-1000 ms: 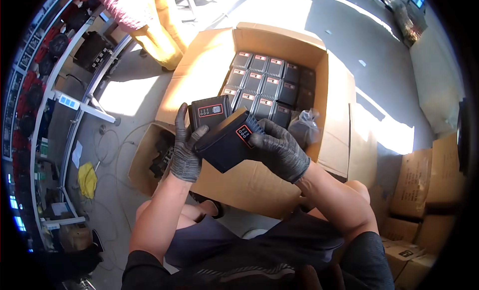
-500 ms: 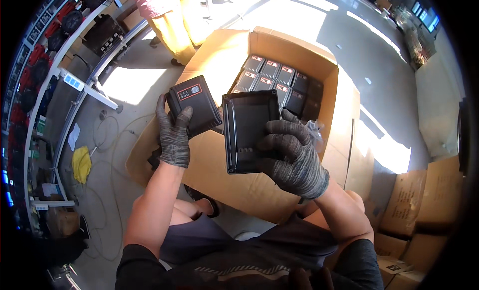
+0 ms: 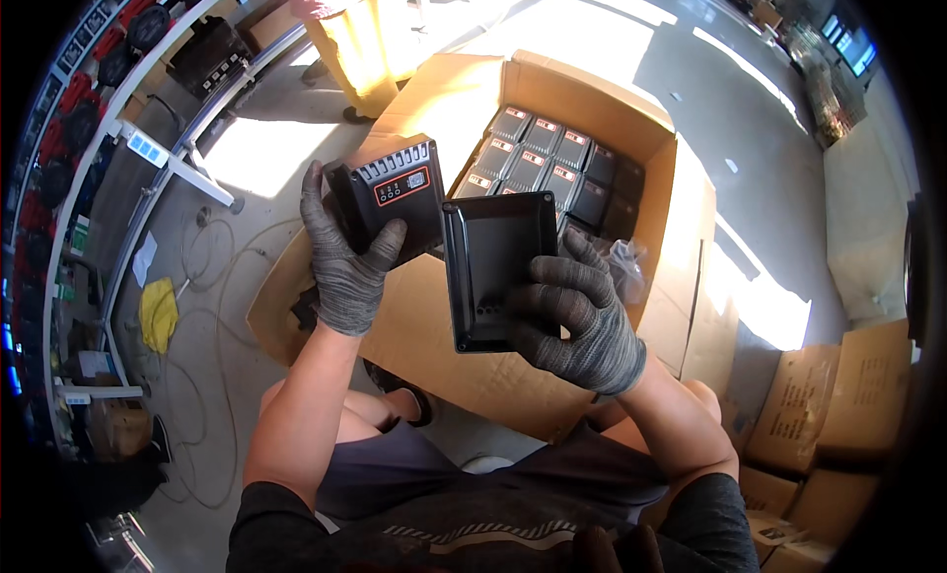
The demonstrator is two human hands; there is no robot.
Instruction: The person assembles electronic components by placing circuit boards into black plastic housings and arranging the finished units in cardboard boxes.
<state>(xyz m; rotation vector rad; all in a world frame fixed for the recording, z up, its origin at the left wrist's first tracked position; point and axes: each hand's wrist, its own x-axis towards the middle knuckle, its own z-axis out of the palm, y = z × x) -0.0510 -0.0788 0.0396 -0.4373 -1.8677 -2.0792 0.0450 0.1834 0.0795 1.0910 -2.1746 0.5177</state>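
Observation:
My gloved left hand [image 3: 350, 272] is closed around a black box-shaped device [image 3: 419, 218] with an orange-framed panel and a row of ribs along its top edge. The thumb lies across its front, and the other fingers are behind it. Just to the right, my gloved right hand [image 3: 587, 326] grips a shallow black plastic housing shell [image 3: 493, 252] by its right side. The shell's hollow inside faces me, and small holes show near its lower end. Both pieces are held above an open cardboard box [image 3: 434, 322], in which similar black devices [image 3: 528, 167] stand in rows.
Clear plastic wrap [image 3: 627, 262] lies at the box's right side. Stacked cartons [image 3: 794, 400] stand at the lower right. A metal rack [image 3: 128, 193] runs along the left, near a yellow cloth [image 3: 158, 315] and floor cables. A person in yellow trousers [image 3: 360, 60] stands beyond the box.
My left hand has tilted the device, so its ribbed top edge now shows, and brought it slightly right. The shell in my right hand has shifted a little lower.

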